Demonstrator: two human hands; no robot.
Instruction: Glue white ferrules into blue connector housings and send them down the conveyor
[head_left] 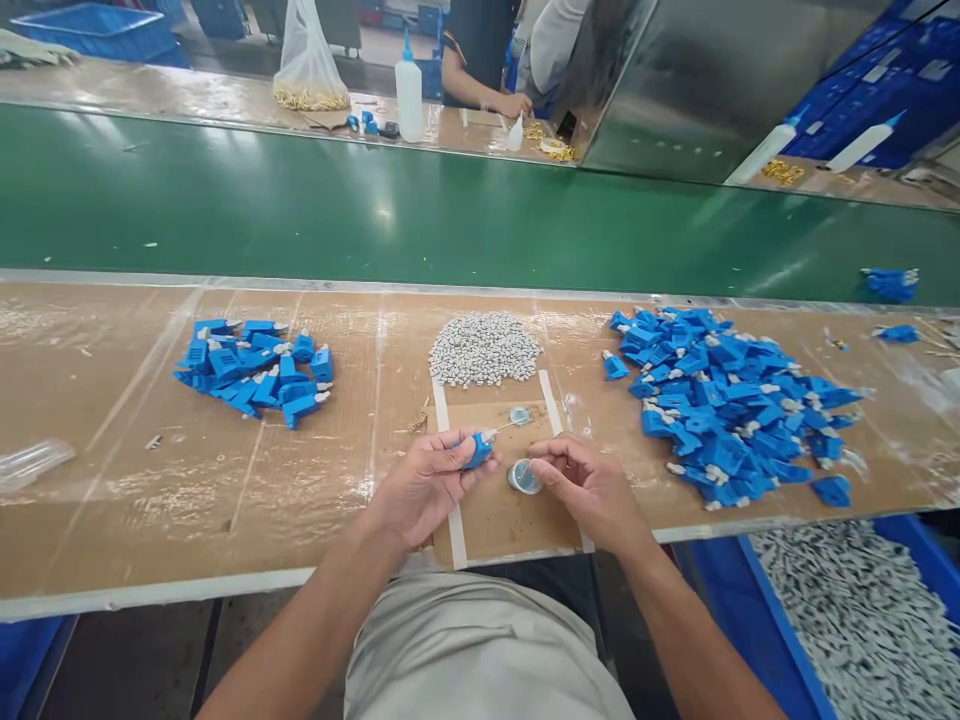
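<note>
A worker's left hand (426,482) is pinching a small blue plastic piece with a white tip (476,453) between thumb and fingers above the brown, film-covered tabletop (349,480). The right hand (600,492) is hovering at the rim of a small round container with blue-grey contents (523,480), its fingers curling close together, though whether they are gripping anything cannot be told. Beyond, a mound of small grey-white pellets (486,350) is sitting between two heaps of similar blue pieces, the smaller left heap (251,365) and the larger right heap (739,400)
</note>
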